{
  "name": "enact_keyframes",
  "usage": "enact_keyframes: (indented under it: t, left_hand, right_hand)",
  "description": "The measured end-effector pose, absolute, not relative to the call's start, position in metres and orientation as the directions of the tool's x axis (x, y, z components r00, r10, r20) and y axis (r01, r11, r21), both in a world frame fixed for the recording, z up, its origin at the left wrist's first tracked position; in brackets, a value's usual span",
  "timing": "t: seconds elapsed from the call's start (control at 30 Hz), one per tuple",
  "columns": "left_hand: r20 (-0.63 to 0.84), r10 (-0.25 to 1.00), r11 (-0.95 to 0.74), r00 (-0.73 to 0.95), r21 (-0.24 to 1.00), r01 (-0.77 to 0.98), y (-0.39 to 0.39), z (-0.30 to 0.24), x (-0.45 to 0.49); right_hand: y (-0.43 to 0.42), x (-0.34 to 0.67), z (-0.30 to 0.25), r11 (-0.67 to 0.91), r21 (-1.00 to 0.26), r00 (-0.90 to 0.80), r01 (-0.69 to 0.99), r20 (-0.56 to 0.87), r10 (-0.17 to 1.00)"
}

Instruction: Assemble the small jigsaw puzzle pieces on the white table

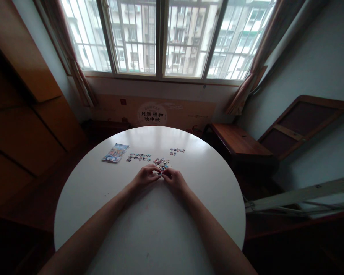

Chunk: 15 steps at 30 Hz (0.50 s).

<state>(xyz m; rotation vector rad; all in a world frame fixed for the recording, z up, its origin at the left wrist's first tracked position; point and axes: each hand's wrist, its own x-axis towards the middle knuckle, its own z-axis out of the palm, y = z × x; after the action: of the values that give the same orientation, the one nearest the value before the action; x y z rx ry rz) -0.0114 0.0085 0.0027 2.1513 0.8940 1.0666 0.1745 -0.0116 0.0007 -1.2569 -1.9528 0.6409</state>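
Observation:
My left hand point(147, 175) and my right hand point(172, 178) meet fingertip to fingertip over the white round table point(149, 221). Between their pinched fingers is a small jigsaw puzzle piece point(160, 173), mostly hidden by the fingertips. Just beyond them lies a pile of loose jigsaw pieces point(161, 162). To the left of the pile, several pieces point(139, 157) are laid out in rows. Another small group of pieces point(177, 151) sits farther back on the right. A colourful picture sheet or packet point(116, 152) lies at the table's left.
A wooden bench point(240, 141) stands beyond the table at the right, near a leaning brown framed panel point(301, 122). Wooden cabinets point(23, 114) line the left side. Behind the table are a long printed cardboard box point(177, 110) and a barred window point(160, 38).

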Motion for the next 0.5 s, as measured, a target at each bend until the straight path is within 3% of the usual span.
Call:
enact_keyframes:
  t: [0.5]
  left_hand:
    - [0.428, 0.788, -0.575, 0.443, 0.769, 0.279, 0.0104, -0.0031, -0.0112]
  right_hand:
    - [-0.0128, 0.1741, 0.0005, 0.398, -0.732, -0.259, 0.553, 0.303, 0.917]
